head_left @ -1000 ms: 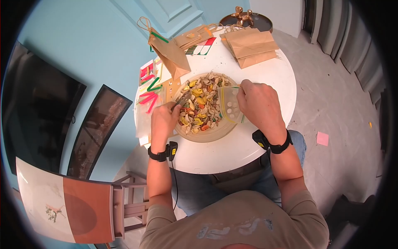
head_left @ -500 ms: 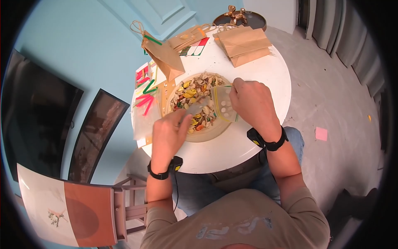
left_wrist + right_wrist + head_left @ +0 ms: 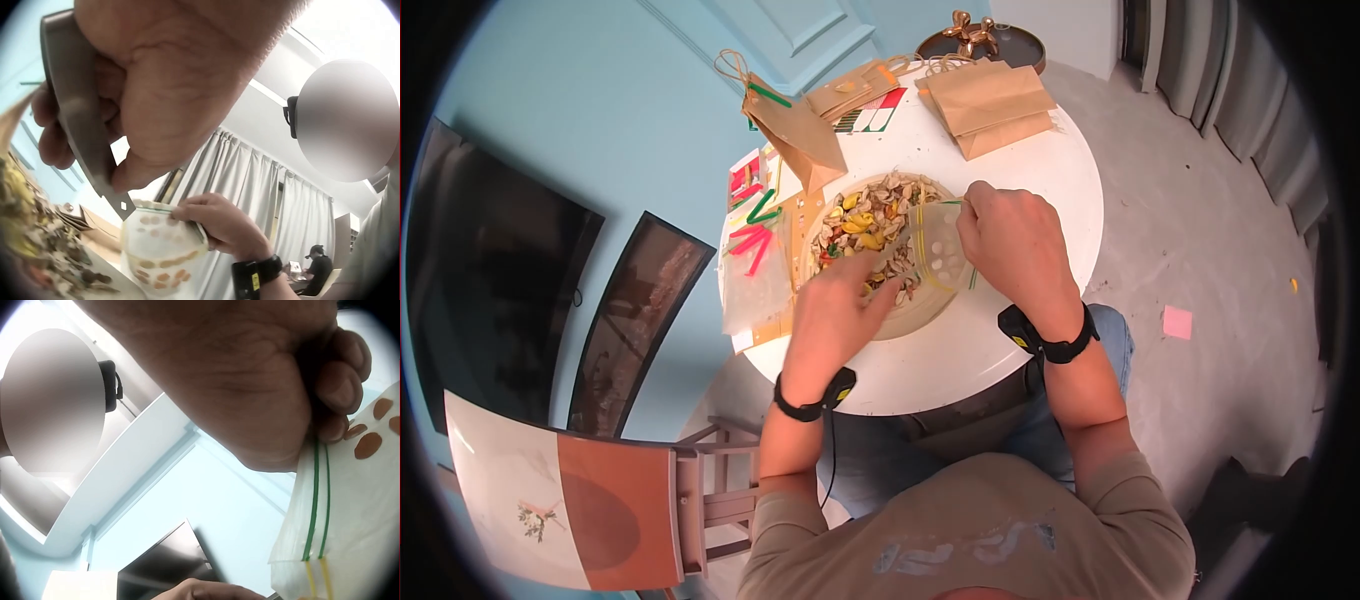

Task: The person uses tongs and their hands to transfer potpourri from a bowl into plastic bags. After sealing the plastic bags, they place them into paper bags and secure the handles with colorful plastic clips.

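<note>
1. Left hand [image 3: 840, 308] – thumb and fingers gripping a grey metal tool [image 3: 70, 75], above the near left part of the bowl [image 3: 928, 312].
2. Right hand [image 3: 1018, 245] – curled fingers grasping a translucent zip bag [image 3: 946, 258] at its edge.
3. Bag hangs over the bowl's right side; tool tip near it, contact cannot be judged.
4. Bowl holds mixed dried pieces [image 3: 856, 216]; it stands on the white table [image 3: 1072, 205], nearer the person than the folded paper bags [image 3: 990, 105].
</note>
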The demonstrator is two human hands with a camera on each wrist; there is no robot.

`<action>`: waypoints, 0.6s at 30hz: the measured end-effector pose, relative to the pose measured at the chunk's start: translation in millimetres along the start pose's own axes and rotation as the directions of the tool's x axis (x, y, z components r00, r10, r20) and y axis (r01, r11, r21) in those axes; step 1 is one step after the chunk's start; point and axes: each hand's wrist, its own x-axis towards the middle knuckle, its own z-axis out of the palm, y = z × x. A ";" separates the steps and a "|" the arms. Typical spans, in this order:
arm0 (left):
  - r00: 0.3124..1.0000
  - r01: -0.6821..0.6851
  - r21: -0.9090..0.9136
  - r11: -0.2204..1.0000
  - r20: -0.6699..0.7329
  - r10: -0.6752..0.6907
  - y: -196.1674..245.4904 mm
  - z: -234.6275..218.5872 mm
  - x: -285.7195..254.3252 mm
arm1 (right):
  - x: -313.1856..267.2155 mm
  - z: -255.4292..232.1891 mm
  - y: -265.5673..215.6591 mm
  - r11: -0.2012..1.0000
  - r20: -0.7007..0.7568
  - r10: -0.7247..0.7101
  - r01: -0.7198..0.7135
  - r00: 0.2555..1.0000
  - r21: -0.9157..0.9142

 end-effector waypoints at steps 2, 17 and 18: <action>0.997 0.073 0.022 0.997 -0.040 -0.072 -13.0 -14.4 -7.7 | -0.5 -0.7 -0.4 1.000 -0.002 -0.002 0.002 1.000 -0.001; 0.937 0.344 0.216 0.914 -0.012 -0.350 -115.5 -17.3 -24.7 | -0.9 3.6 -5.9 1.000 0.047 0.006 -0.005 0.999 -0.014; 0.936 0.347 0.212 0.914 -0.014 -0.352 -117.6 -15.8 -22.8 | -0.8 3.4 -6.5 1.000 0.046 0.008 -0.007 0.999 -0.012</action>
